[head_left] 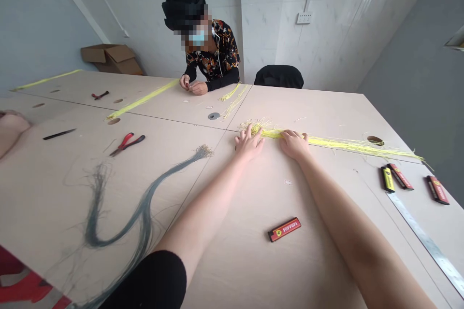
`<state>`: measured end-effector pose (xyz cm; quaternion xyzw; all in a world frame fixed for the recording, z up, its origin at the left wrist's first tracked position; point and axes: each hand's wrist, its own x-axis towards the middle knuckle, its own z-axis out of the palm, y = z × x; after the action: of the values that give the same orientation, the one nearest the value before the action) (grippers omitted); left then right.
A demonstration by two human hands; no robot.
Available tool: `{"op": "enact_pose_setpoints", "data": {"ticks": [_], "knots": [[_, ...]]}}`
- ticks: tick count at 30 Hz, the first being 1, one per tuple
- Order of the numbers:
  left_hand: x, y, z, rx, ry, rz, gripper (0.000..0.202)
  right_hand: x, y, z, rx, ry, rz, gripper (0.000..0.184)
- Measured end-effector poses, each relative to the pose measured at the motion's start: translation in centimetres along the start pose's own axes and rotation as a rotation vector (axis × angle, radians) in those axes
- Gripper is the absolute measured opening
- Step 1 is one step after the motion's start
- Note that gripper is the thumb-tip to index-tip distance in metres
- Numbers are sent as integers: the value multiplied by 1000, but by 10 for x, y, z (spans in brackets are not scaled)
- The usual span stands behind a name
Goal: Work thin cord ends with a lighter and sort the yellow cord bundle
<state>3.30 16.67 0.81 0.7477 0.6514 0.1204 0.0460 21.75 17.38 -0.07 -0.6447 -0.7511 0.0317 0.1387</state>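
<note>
Grey-black fibres led off at the far left, a long loose bundle of strands (159, 178) curving across the table (195, 270), with a slim black tool (60, 133) and red-handled pliers (126, 144) lying above it, both well clear of the action! Moving right, over to the star of the show: the left hand (249, 142) was down flat, fingers spread and open, pressing on the near end of a yellow strand bundle (337, 144). The right hand (293, 145) sat just beside it, also palm-down and open, with no closed grip from either. That bundle ran along the table toward the right edge, drawn fairly straight along most of its length, while a frizzy tangle of loose ends (255, 123) was left beyond the left hand. Across the table, a co-worker's 2 hands (190, 86) were busy by a second yellow bundle (143, 99), too small to read. Down front lay a red Ferrari packet (284, 229), and at far right 3 more packets (438, 189) sat above a steel ruler (431, 246).
</note>
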Motion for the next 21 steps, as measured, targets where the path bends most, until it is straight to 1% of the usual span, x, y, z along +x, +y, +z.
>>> {"op": "enact_pose_setpoints", "data": {"ticks": [3, 6, 8, 10, 11, 12, 14, 15, 18, 20, 21], "knots": [[-2, 0, -1, -16, 97, 36, 41, 1, 0, 1, 7, 12, 3, 39], [1, -2, 1, -78, 257, 49, 30, 4, 1, 2, 25, 18, 13, 37], [3, -4, 4, -134, 349, 20, 19, 5, 1, 3, 37, 19, 7, 36], [5, -6, 4, -191, 407, -39, 9, 6, 2, 4, 44, 20, -14, 36], [6, -7, 2, -218, 425, -68, 6, 7, 2, 5, 46, 22, -23, 37], [8, -7, 0, -241, 436, -92, 8, 7, 3, 5, 49, 23, -28, 37], [12, -6, -6, -254, 425, -118, 15, 8, 3, 6, 61, 24, -30, 39], [15, -5, -9, -239, 399, -120, 19, 8, 4, 7, 69, 23, -27, 39], [26, -1, -16, -125, 264, -93, 33, 8, 4, 7, 86, 20, -21, 39], [34, 3, -15, -48, 175, -68, 40, 8, 3, 6, 94, 15, -19, 39], [37, 5, -13, -17, 150, -60, 42, 8, 3, 6, 97, 11, -20, 38]]}}
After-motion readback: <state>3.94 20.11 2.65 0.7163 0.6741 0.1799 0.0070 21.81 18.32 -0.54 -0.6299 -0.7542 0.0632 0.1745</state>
